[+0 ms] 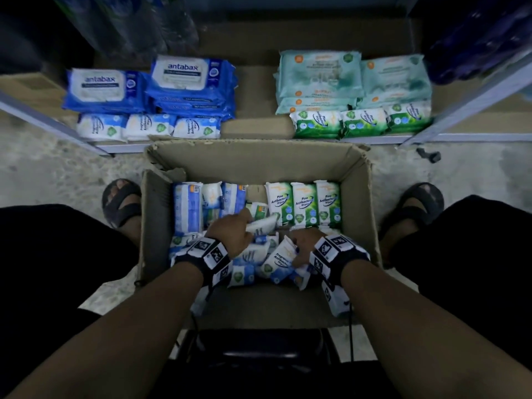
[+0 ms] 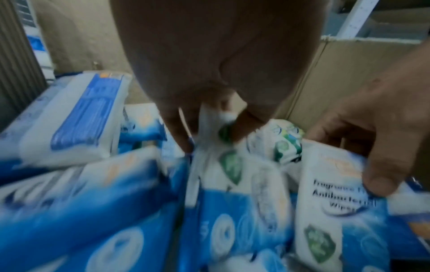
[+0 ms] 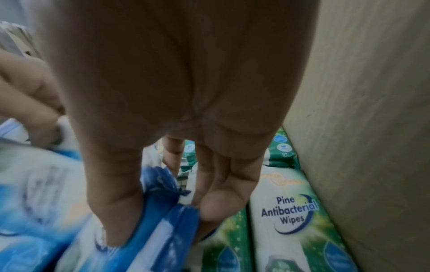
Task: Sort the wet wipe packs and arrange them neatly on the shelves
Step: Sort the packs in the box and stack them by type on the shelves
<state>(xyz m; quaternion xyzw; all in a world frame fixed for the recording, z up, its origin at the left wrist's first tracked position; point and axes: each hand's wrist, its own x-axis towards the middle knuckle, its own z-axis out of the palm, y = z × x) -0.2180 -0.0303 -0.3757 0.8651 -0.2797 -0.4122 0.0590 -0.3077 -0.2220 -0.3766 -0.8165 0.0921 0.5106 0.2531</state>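
An open cardboard box (image 1: 259, 159) on the floor holds several blue-and-white fragrance-free wipe packs (image 1: 187, 208) and green pine wipe packs (image 1: 305, 204). My left hand (image 1: 247, 226) reaches into the box's middle and pinches a small white pack (image 1: 263, 224); in the left wrist view the left hand (image 2: 209, 132) grips this white pack (image 2: 204, 147) by its top edge. My right hand (image 1: 296, 251) grips a blue-and-white pack (image 1: 280, 260) near the box's front right. The right hand (image 3: 163, 217) pinches that blue pack (image 3: 153, 231) between thumb and fingers, beside a pine pack (image 3: 291, 211).
The low shelf (image 1: 374, 137) behind the box carries blue antabax packs (image 1: 187, 82), teal packs (image 1: 319, 73), a front row of blue-white packs (image 1: 144, 126) and green pine packs (image 1: 359, 122). My sandalled feet (image 1: 121, 200) flank the box. A black stool (image 1: 253, 355) sits under me.
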